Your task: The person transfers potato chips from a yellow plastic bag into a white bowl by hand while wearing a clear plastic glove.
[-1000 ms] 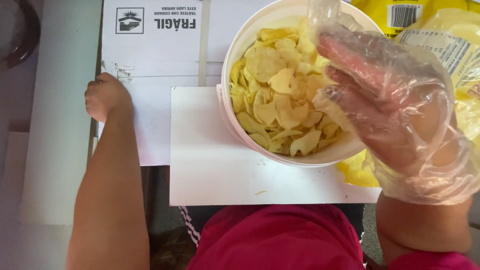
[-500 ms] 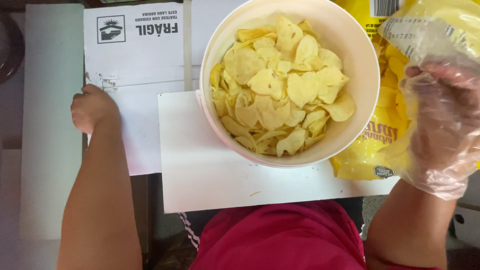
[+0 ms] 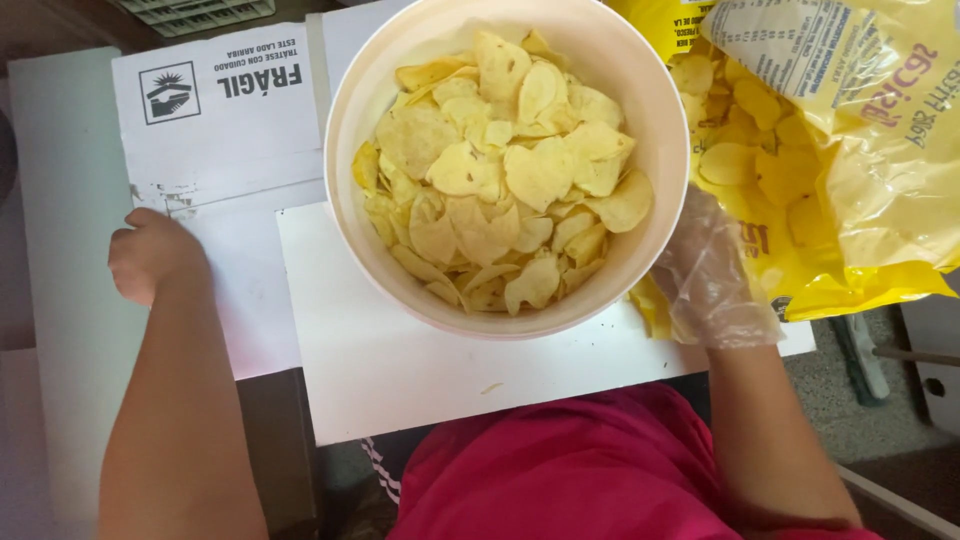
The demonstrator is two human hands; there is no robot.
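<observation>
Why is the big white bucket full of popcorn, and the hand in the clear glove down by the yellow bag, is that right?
Almost right. The big white bucket holds pale yellow potato chips, not popcorn; the head view shows flat, wavy slices. The rest stands: the right hand, in a clear glove, is down by the yellow bag.

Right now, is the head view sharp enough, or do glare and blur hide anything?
Head view: the chips in the white bowl are sharp and evenly lit; the yellow bag shows shiny glare on its folds; the gloved right hand is slightly blurred, its fingers hidden in the bag; the left hand is clear.
</observation>
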